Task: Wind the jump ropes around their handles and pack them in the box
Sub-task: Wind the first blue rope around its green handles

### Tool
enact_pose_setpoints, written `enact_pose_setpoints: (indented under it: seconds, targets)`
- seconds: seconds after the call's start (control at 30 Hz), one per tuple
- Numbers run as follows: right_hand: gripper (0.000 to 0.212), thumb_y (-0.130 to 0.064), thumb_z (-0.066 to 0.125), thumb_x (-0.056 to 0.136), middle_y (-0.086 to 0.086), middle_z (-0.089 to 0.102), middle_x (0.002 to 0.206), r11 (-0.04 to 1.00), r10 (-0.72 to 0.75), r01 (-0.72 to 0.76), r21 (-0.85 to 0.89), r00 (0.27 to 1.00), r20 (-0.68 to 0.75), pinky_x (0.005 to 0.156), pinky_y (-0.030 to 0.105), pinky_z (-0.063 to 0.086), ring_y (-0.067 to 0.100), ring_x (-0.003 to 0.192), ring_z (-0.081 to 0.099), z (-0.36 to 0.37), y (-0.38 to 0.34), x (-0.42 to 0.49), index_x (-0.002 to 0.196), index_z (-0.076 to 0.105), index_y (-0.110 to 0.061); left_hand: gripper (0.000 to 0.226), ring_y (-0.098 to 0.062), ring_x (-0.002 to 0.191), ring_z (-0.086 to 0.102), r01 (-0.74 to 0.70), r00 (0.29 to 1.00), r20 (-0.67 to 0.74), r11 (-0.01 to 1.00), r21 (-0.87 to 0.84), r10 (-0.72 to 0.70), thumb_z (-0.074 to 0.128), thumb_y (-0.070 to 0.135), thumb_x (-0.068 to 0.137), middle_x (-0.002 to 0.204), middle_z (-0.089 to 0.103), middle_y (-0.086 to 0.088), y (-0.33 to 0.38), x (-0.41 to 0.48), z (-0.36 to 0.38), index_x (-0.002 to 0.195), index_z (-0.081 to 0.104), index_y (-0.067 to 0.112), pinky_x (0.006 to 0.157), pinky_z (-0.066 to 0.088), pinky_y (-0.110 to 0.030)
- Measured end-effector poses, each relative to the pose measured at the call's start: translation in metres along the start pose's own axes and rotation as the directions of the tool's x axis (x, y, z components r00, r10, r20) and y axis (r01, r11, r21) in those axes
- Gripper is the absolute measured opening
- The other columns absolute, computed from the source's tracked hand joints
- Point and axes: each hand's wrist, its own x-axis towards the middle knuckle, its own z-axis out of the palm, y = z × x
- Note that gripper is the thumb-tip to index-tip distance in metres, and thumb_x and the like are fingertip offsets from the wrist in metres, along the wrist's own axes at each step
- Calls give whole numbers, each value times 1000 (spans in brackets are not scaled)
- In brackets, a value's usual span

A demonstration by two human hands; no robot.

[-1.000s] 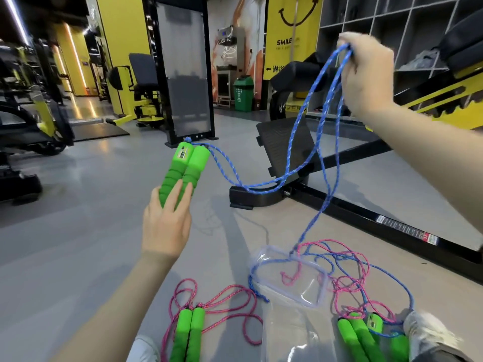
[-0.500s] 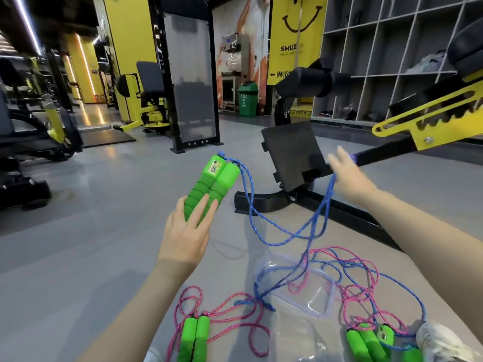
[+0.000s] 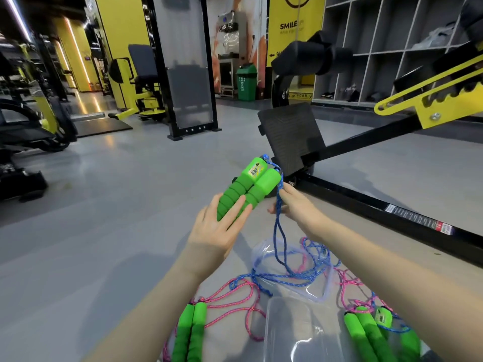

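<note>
Handling notes: the blue rope (image 3: 281, 231) is a thin braided cord, limp and light. It should wrap easily but will likely spring loose or snag if tension drops. The paired green handles (image 3: 251, 186) are ribbed foam, light and slightly soft, so they should not slip. Best hold, as I judge it, is the handles low on the ribbed part and the cord close to where it leaves the caps, so that each turn lands tight.

Position: the handles are raised above the floor (image 3: 104, 231), side by side, tilted up and away from the person. The cord drops from their tops in a loose tangle over a clear plastic piece (image 3: 326, 291) (lid or tray, cannot tell) that lies beside the clear box (image 3: 287, 335).

Left hand (image 3: 217, 228): the fingers lie long over the ribbed ends; the thumb is hidden. The grip reads as clamped on the handles, since it holds them aloft.

Right hand (image 3: 298, 207): the grip is closed to a pinch on the blue strands just below the caps, touching cord only.

No turns show on the handles yet — winding not begun, by my reading.

Unwound on the floor: the pink rope (image 3: 235, 296) with its handles (image 3: 188, 333), and more handles at right (image 3: 366, 333).
</note>
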Motion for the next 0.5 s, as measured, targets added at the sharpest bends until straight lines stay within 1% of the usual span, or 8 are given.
enact_pose_setpoints:
  seconds: [0.07,0.13,0.17,0.27,0.33,0.37,0.43,0.5]
  targets:
    - [24,-18,30,102,13,48,75,999,29,-27,45,998,-50,52,20,52,25,61,52,1,5,-4,99,52,-25,62,-49,111,53,-22,1000,-4,1000,4,22,65,0,76,134,57,-9,5,1,1,135,45,10,80,51,-47]
    - [27,-17,29,101,13,45,70,992,35,-52,-119,990,-140,45,20,47,23,51,47,-2,12,-3,86,49,-27,61,-48,111,55,-58,998,-12,998,13,58,66,-1,76,133,58,-9,10,1,1,133,47,9,81,51,-47]
    - [26,-17,28,101,14,46,73,969,6,-51,-243,984,-180,46,21,45,23,51,46,-4,15,-1,87,48,-26,60,-47,110,55,-74,997,-15,997,19,74,66,-1,76,133,58,-9,13,1,1,132,48,9,82,50,-47]
    - [27,-17,28,100,21,55,91,838,-27,-74,-541,984,-176,69,43,51,35,76,54,-3,22,-2,120,46,-14,56,-47,110,56,-105,994,-21,994,40,106,66,-1,78,132,59,-8,17,0,3,131,50,9,84,50,-47]
    - [32,-15,29,99,29,57,109,735,69,-118,-668,993,-99,77,45,49,41,89,57,3,25,-4,128,36,-3,50,-46,111,55,-120,992,-27,991,64,122,63,0,81,131,60,-8,16,-1,6,129,52,9,85,48,-47]
    - [27,-15,29,99,30,56,111,701,129,-130,-701,990,-55,72,40,47,39,87,56,6,26,-7,121,37,-2,47,-45,111,53,-131,991,-25,988,77,133,60,0,83,130,60,-8,16,-2,7,128,52,9,84,47,-46]
    - [14,-12,31,97,28,58,104,620,247,-106,-778,967,65,58,32,43,31,76,53,11,21,-12,94,42,-5,40,-45,110,51,-158,987,-2,982,105,159,52,0,87,127,62,-8,12,-5,9,126,54,9,83,46,-45]
    - [23,-9,33,95,20,60,83,550,301,-7,-835,934,191,51,28,40,27,63,53,10,13,-15,72,36,-11,38,-46,109,53,-188,982,57,975,121,183,38,-1,93,124,63,-9,10,-11,10,123,59,8,81,48,-45]
